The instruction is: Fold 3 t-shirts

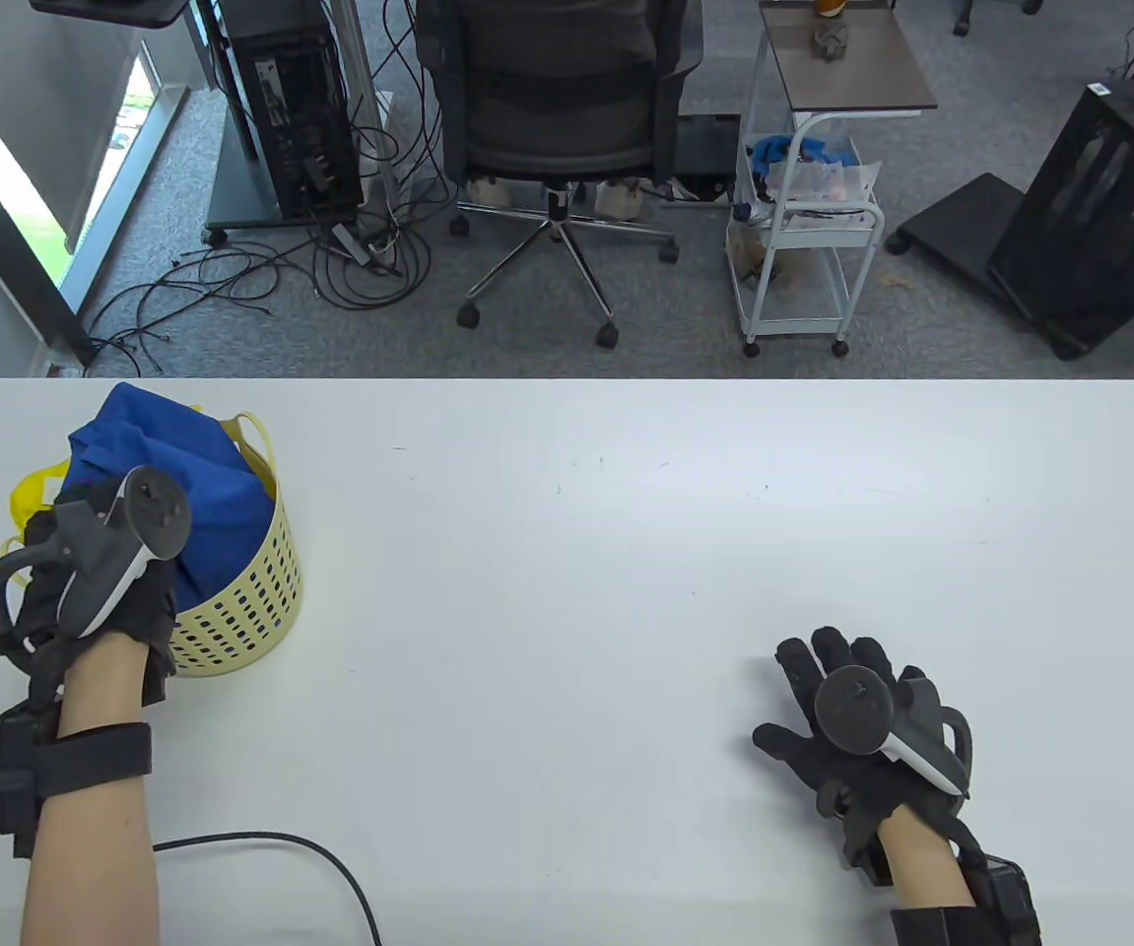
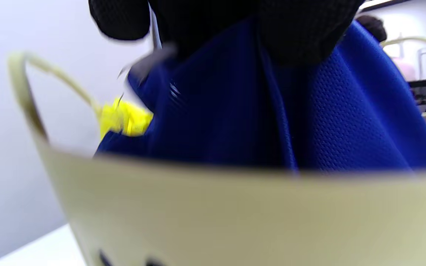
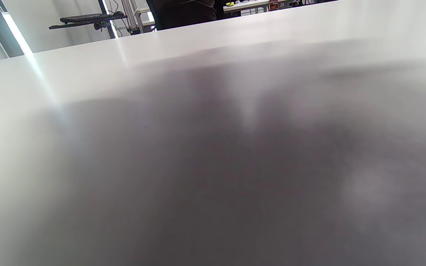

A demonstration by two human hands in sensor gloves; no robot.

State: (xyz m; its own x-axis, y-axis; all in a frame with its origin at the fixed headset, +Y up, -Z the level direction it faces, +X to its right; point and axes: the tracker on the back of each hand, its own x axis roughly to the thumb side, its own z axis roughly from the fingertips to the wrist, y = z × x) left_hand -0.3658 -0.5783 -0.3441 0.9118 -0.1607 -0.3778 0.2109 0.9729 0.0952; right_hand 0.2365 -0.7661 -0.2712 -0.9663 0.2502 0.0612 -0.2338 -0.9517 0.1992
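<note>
A pale yellow perforated basket (image 1: pixel 241 601) stands at the table's left end, stuffed with a blue t-shirt (image 1: pixel 163 443) and a yellow t-shirt (image 1: pixel 30 493) beneath it. My left hand (image 1: pixel 118 581) reaches into the basket from its near side. In the left wrist view the gloved fingers (image 2: pixel 301 29) are curled into the blue t-shirt (image 2: pixel 346 122), whose folds gather up into them above the basket rim (image 2: pixel 235 214); a bit of yellow t-shirt (image 2: pixel 124 118) shows behind. My right hand (image 1: pixel 837 680) lies flat on the bare table at the front right, fingers spread, holding nothing.
The white table (image 1: pixel 576 552) stretches between the hands; the right wrist view shows only its surface (image 3: pixel 213 55) in shadow. A black cable (image 1: pixel 310 857) runs along the front left edge. Beyond the far edge stand an office chair (image 1: pixel 557 108) and a white cart (image 1: pixel 808 227).
</note>
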